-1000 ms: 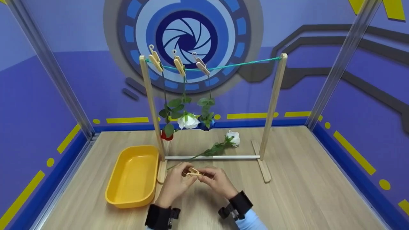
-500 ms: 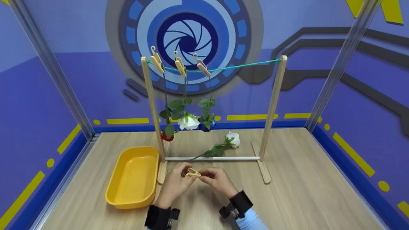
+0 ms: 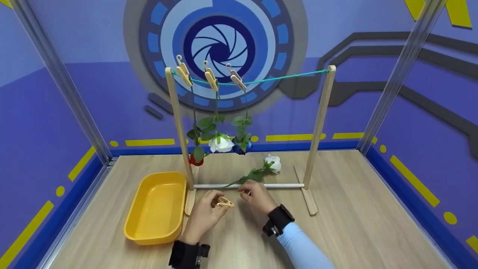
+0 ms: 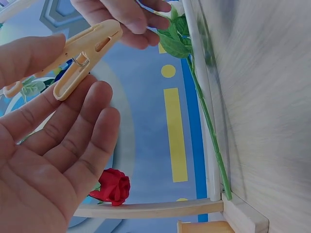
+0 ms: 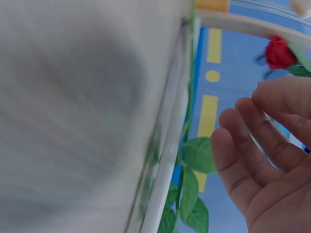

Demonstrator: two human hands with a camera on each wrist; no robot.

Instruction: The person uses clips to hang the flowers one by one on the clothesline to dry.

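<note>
My left hand pinches a pale yellow clothespin between thumb and fingers, above the table in front of the rack. To its right, my right hand holds nothing; its fingers are loosely bent. That hand is close to a white rose that lies with its green stem across the rack's white bottom bar. From the green line hang a red rose, a white rose and a blue rose, upside down, each clipped by a clothespin.
A yellow tray stands left of the wooden rack. The green line runs between the rack's posts, and its clothespins are all on the left half. Side walls and a back wall enclose the table.
My right hand has let go of the clothespin and moved forward and slightly right, toward the lying white rose. My left hand stays in place with the clothespin.
</note>
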